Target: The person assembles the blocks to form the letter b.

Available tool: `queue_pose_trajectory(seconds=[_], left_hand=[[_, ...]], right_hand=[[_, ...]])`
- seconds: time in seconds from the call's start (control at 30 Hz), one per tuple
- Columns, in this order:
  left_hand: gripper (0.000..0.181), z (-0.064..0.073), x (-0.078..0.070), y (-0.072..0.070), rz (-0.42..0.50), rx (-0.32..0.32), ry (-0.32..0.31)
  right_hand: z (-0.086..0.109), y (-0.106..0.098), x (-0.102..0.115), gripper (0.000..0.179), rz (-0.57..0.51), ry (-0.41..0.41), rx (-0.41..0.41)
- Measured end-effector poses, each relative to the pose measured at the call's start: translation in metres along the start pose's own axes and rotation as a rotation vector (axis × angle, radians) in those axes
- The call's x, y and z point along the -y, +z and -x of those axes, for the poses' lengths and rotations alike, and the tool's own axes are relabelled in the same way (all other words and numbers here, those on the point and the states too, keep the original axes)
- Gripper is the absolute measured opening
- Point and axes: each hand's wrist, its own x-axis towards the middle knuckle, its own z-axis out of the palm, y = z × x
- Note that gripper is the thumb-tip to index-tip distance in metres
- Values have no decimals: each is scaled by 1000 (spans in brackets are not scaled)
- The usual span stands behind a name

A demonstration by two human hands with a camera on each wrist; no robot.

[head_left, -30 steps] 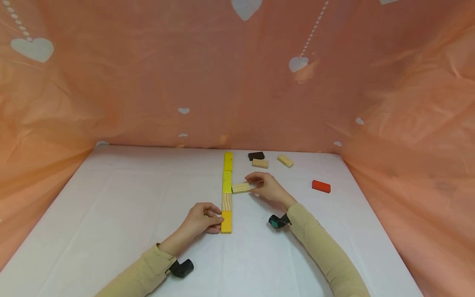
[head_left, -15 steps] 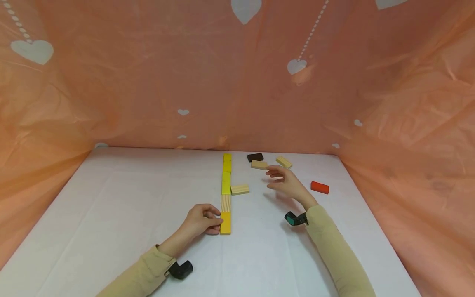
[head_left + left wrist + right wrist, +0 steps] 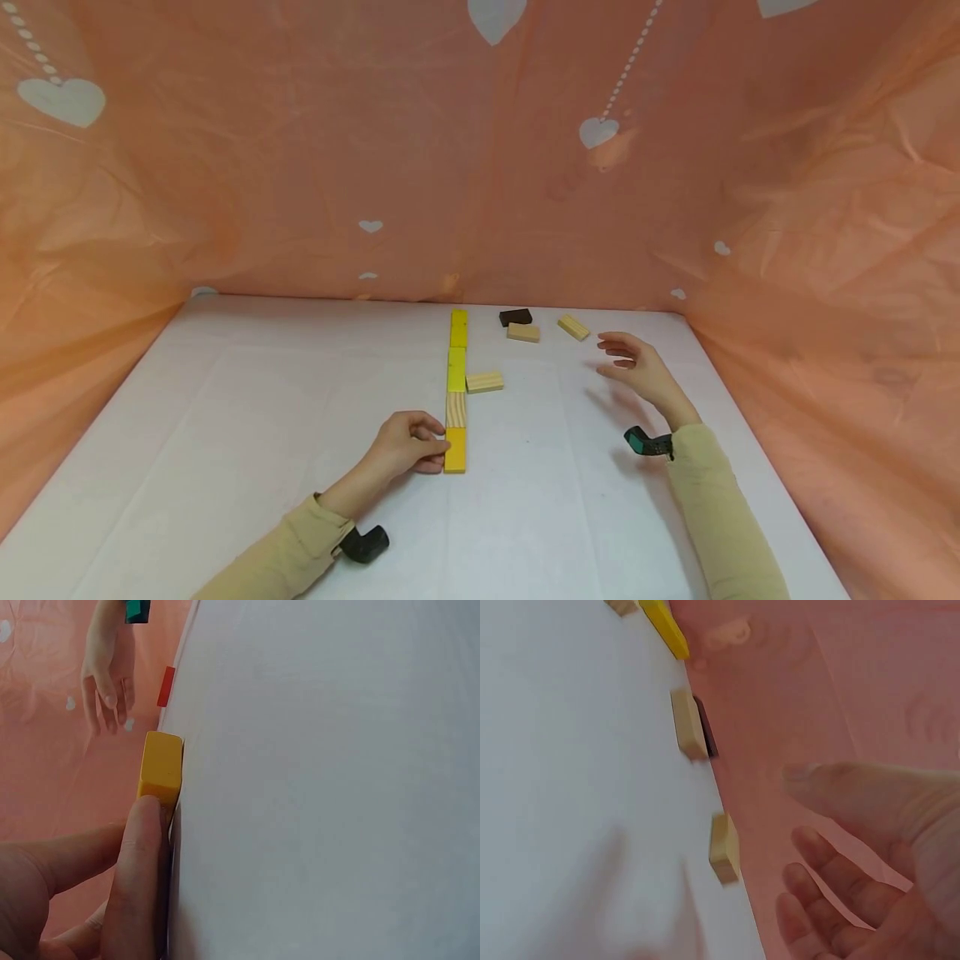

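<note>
A straight row of flat wooden blocks runs away from me: an orange-yellow block [image 3: 455,451] nearest, then a striped natural block [image 3: 456,410], then a yellow-green block [image 3: 457,369] and a yellow block [image 3: 459,328]. My left hand [image 3: 405,443] rests at the left side of the orange-yellow block, its thumb touching it. To the right of the row, a pale block [image 3: 485,382] lies crosswise against the yellow-green one. My right hand [image 3: 640,371] hovers at the right with loosely bent fingers, holding nothing. It hides the red block [image 3: 166,686] from the head view; the left wrist view shows it.
Near the back edge lie a dark brown block [image 3: 515,317], a tan block [image 3: 523,332] close in front of it, and a pale block [image 3: 573,327] at an angle. A white cloth [image 3: 300,375] covers the table, with an orange curtain [image 3: 300,167] around it.
My right hand has let go of the pale crosswise block and moved right, over the red block. The left hand has stayed at the orange-yellow block.
</note>
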Motion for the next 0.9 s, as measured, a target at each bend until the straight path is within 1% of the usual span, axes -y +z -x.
queue_pose_trajectory(seconds=[0.17, 0.43, 0.63, 0.9], left_hand=[[20, 0, -1, 0, -4, -2, 3], [20, 0, -1, 0, -2, 5, -1], [20, 0, -2, 0, -2, 2, 0], [20, 0, -1, 0, 3, 6, -1]], right_hand=[[8, -15, -10, 54, 50, 13, -20], [19, -34, -31, 56, 130, 63, -14], [25, -42, -39, 58, 156, 121, -6], [31, -45, -45, 58, 170, 188, -11]])
